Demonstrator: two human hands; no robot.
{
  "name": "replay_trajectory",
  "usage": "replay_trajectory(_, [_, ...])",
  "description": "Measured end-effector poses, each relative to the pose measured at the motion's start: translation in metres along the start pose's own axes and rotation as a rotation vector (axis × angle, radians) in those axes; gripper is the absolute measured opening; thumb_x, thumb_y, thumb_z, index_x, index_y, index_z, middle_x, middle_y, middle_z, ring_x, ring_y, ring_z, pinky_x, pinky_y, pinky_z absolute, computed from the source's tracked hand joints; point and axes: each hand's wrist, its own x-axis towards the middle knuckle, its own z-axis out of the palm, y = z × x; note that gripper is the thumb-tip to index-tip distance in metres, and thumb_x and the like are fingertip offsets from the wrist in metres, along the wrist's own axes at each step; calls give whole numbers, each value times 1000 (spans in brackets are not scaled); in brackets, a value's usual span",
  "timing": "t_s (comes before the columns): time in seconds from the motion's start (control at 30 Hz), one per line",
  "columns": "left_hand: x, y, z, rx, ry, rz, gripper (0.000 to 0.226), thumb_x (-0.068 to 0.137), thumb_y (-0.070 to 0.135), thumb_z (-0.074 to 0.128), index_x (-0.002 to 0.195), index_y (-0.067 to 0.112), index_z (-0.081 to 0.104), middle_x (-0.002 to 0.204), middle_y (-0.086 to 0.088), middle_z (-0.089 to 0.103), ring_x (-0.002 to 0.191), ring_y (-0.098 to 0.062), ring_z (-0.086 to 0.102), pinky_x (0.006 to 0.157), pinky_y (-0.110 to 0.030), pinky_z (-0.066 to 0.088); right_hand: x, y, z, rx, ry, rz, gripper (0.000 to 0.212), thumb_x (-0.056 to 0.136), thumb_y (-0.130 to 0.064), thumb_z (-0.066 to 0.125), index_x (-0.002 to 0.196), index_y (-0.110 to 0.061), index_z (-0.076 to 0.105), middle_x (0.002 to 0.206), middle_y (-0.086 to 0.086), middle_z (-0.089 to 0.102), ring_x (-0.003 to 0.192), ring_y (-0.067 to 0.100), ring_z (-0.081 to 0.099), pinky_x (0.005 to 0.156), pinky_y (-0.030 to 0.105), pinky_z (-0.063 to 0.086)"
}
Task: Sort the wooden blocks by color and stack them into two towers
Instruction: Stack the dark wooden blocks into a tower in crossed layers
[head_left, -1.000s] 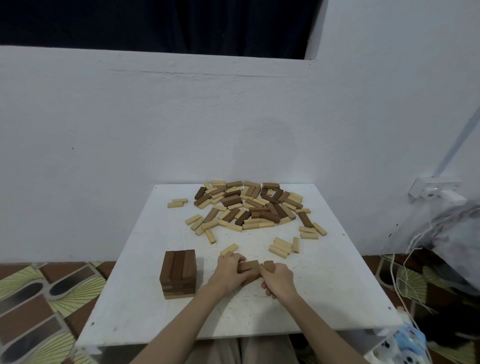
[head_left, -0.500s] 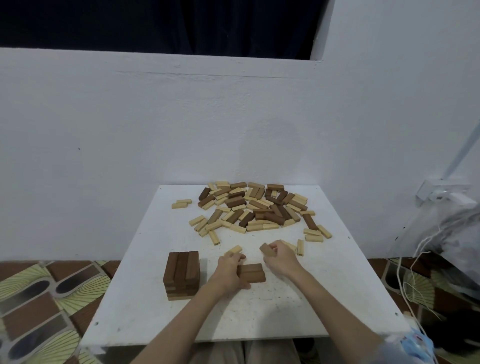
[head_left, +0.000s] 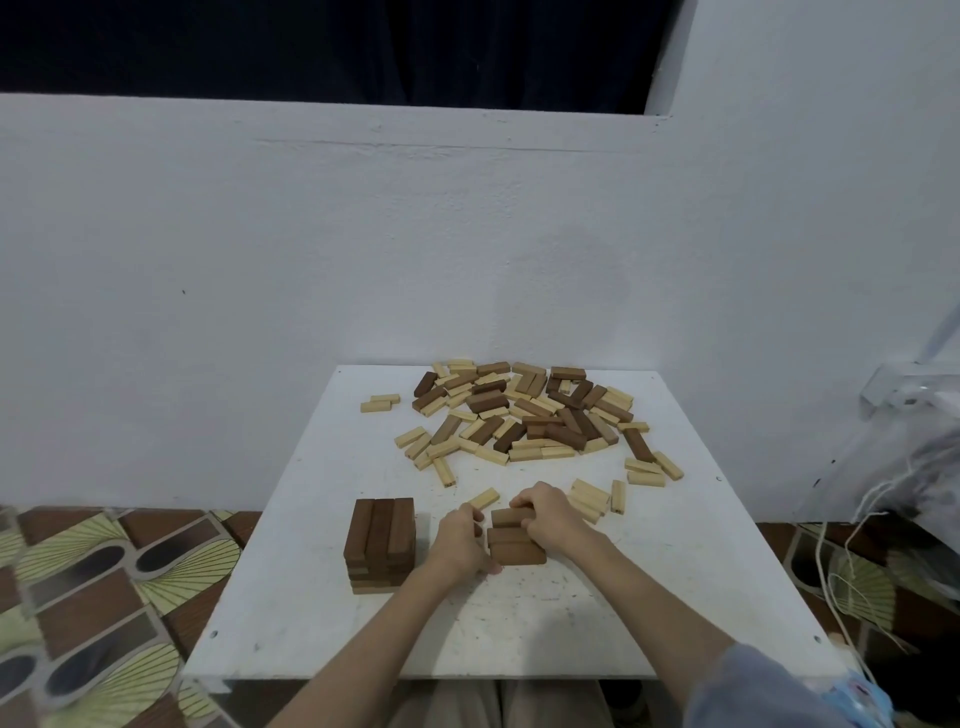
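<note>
The right hand (head_left: 545, 517) has come back from the far right, where half a second ago it was lifting a brown block off the counter (head_left: 311, 597), and now sets that block down as the far piece of a row of brown blocks (head_left: 514, 540) lying side by side between the two hands; its fingers curl over the far block's top and right end, so it is grasping the block, not yet let go. The left hand (head_left: 460, 538) has stayed against the row's left ends, thumb at the near corner and fingers bent round the far side, steadying and squaring the pieces; how tightly it grips I cannot quite tell, since the fingertips are hidden behind the wood. That makes what looks like a full layer of three, judged ready to be lifted onto the brown tower (head_left: 382, 540), which stands just left of the left hand, apart from it, several crossed layers high. One pale block (head_left: 484, 498) lies just beyond the hands, a few more pale blocks (head_left: 589, 499) near to the right, and the mixed pile (head_left: 524, 415) of brown and pale pieces sits well off at the far side. No pale tower has been started, so the sorting is at an early stage.
</note>
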Motion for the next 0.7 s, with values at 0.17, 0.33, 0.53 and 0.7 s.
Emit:
replay_trajectory(0.17, [3, 1, 0, -7, -3, -43, 62, 67, 7, 82, 117, 10, 46, 107, -4, 53, 93, -19, 53, 77, -27, 51, 1, 0, 3, -1, -6, 5, 41, 92, 4, 48, 130, -8, 57, 133, 14, 47, 126, 28, 45, 104, 34, 40])
replay_trajectory(0.33, [6, 1, 1, -21, -21, -57, 55, 67, 6, 82, 110, 11, 48, 104, -3, 53, 96, -19, 54, 86, -28, 50, -3, 10, -1, 157, 154, 185, 44, 89, 7, 49, 132, -2, 52, 135, 15, 49, 123, 27, 50, 97, 30, 42])
replay_trajectory(0.53, [8, 2, 4, -19, -6, -35, 51, 65, 2, 81, 97, 13, 44, 103, -3, 54, 94, -17, 52, 86, -27, 48, -13, 15, 2, 435, 137, 441, 36, 86, 10, 50, 120, 0, 53, 115, 12, 50, 91, 29, 58, 71, 36, 57])
replay_trajectory(0.7, [8, 3, 4, -21, -6, -26, 53, 66, 3, 81, 106, 10, 48, 102, -3, 53, 94, -17, 51, 81, -23, 45, -15, 18, 9, 506, 161, 426, 32, 86, 4, 52, 116, -3, 57, 115, 13, 55, 95, 30, 62, 70, 40, 60])
